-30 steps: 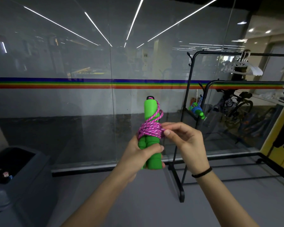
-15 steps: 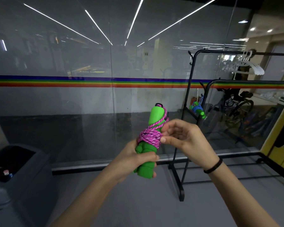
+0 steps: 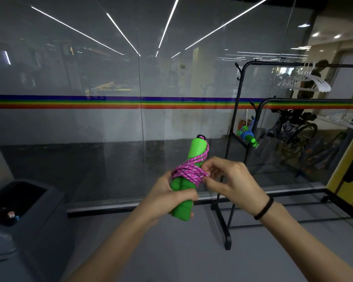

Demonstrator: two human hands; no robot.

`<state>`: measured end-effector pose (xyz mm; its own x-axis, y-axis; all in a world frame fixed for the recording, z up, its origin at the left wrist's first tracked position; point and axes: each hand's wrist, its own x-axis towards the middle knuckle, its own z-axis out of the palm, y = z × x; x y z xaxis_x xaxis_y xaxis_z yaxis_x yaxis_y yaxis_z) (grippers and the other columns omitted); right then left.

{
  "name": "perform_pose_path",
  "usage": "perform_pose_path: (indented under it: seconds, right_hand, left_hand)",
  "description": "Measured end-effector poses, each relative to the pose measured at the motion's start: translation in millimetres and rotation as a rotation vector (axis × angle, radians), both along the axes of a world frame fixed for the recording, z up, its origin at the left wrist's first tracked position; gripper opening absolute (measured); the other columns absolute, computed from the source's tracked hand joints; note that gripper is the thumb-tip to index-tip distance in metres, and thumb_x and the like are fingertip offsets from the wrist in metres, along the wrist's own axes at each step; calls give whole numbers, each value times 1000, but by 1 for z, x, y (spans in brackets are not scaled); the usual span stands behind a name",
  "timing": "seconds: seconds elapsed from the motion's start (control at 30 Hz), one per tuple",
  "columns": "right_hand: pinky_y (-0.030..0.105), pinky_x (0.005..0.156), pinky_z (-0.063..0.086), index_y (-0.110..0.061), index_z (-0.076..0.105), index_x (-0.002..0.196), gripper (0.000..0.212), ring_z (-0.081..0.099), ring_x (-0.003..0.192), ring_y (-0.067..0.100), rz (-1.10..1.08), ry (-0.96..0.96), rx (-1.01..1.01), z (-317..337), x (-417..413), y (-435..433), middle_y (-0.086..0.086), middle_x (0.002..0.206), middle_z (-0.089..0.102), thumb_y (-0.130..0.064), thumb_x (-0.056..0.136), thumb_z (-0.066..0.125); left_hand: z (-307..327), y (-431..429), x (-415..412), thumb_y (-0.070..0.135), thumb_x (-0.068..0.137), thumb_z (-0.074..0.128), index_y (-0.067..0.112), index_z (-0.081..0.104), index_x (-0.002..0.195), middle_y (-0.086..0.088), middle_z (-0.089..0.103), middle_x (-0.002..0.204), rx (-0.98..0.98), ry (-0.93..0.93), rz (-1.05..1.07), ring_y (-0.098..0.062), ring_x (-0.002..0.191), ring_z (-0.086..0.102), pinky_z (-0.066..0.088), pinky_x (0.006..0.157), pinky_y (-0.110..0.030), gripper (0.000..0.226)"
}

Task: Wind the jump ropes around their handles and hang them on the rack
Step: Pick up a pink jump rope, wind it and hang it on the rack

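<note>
**Two hands on one bundle: winding all but done, hanging to come**

Held up just left of the rack [image 3: 239, 110], in front of its near post and not touching it. Gripping the two green handles [image 3: 182, 206] low down with the left hand [image 3: 165, 198], fingers and thumb curled right round the pair, tops tilted toward the rack. Pinching the pink rope [image 3: 189, 173] with the right hand [image 3: 232, 182] on the side of the coil nearer the rack, fingertips closed on a strand. Wrapped thick round the middle of the handles, with one loop running up past the top end.

Looks like the tuck-in stage: securing the loose end to stop the coil springing open. Impossible to tell about that end, tucked or not, hidden as it is behind the fingers.

Next, by the look of it: pull the end snug, test the wraps for firmness, then carry the lot rightward to the rack and pick a free hook. Already hanging there on a low side peg: another wound bundle [image 3: 247, 136], blue rope on green handles. Up on the rack's top bar, white hangers [image 3: 312, 83]. Calls for a loop left free at the top for hooking, and a firm left-hand grip through the reach. Worth watching for slack in the coil.
</note>
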<state>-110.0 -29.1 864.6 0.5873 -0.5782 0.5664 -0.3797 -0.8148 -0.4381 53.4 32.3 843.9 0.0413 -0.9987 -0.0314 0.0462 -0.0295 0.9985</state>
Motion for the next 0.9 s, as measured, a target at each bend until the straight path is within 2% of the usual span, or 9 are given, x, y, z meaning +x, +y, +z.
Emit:
perform_pose_path:
  seconds: [0.13, 0.2, 0.3, 0.4, 0.47, 0.57, 0.7, 0.77, 0.9]
  right_hand:
    - [11, 59, 41, -10, 56, 84, 11, 54, 65, 8, -61, -76, -34, -10, 6, 0, -7, 69, 57, -7, 78, 64]
    - [9, 57, 38, -10, 52, 86, 10, 51, 64, 2, -92, -84, -77, -15, 11, 0, -14, 67, 49, -13, 80, 60]
    - [3, 57, 35, -10, 49, 89, 20, 50, 65, -8, -121, -71, -122, -20, 16, -3, -21, 69, 42, -29, 83, 48]
    - [4, 57, 35, -10, 51, 91, 12, 50, 65, -9, -144, -96, -120, -24, 19, -9, -21, 69, 44, -20, 86, 55]
    - [8, 57, 37, -9, 53, 91, 9, 51, 62, -6, -170, -123, -102, -27, 21, -11, -18, 68, 48, -14, 86, 58]
    - [18, 56, 40, -8, 54, 90, 9, 53, 58, 0, -230, -144, -91, -30, 27, -11, -16, 62, 49, -16, 87, 58]
    - [40, 56, 46, -6, 53, 89, 13, 58, 58, 21, -288, -96, -137, -29, 33, -8, -2, 65, 55, -19, 89, 55]
    - [37, 57, 45, -6, 53, 87, 18, 56, 64, 26, -304, -88, -177, -27, 35, -5, 5, 70, 58, -24, 89, 51]
    - [18, 62, 33, -9, 52, 81, 26, 45, 72, 14, -203, -103, -150, -20, 33, 1, -1, 79, 48, -32, 85, 39]
  left_hand:
    - [-4, -2, -5, 4, 61, 73, 10, 56, 94, -5, 59, 69, 52, 74, -11, -16, 55, 60, 54, 51, -31, 38]
    - [-6, -2, -8, 11, 56, 70, 12, 57, 89, -1, 59, 62, 65, 106, -11, -13, 52, 59, 54, 51, -30, 36]
    - [-9, -3, -12, 15, 55, 70, 12, 56, 94, 2, 60, 56, 77, 135, 0, -13, 50, 60, 54, 50, -29, 41]
    - [-10, -3, -12, 18, 56, 71, 11, 54, 102, -1, 62, 59, 86, 135, 24, -15, 48, 62, 53, 49, -25, 50]
    - [-12, -2, -12, 16, 64, 74, 10, 53, 107, -2, 62, 62, 93, 110, 28, -16, 48, 63, 51, 51, -25, 48]
    - [-11, -2, -9, 10, 78, 68, 9, 51, 111, -2, 62, 65, 84, 86, 34, -17, 49, 64, 51, 52, -25, 37]
    - [-9, 0, -5, 9, 80, 65, 9, 53, 111, 0, 62, 60, 88, 103, 18, -17, 49, 63, 50, 47, -22, 33]
    - [-9, 1, -3, 9, 79, 66, 10, 54, 105, 0, 62, 57, 89, 121, 3, -16, 48, 62, 50, 46, -22, 28]
    - [-10, 3, -1, 13, 60, 71, 12, 53, 93, 3, 62, 53, 61, 160, -21, -12, 51, 61, 52, 47, -27, 37]
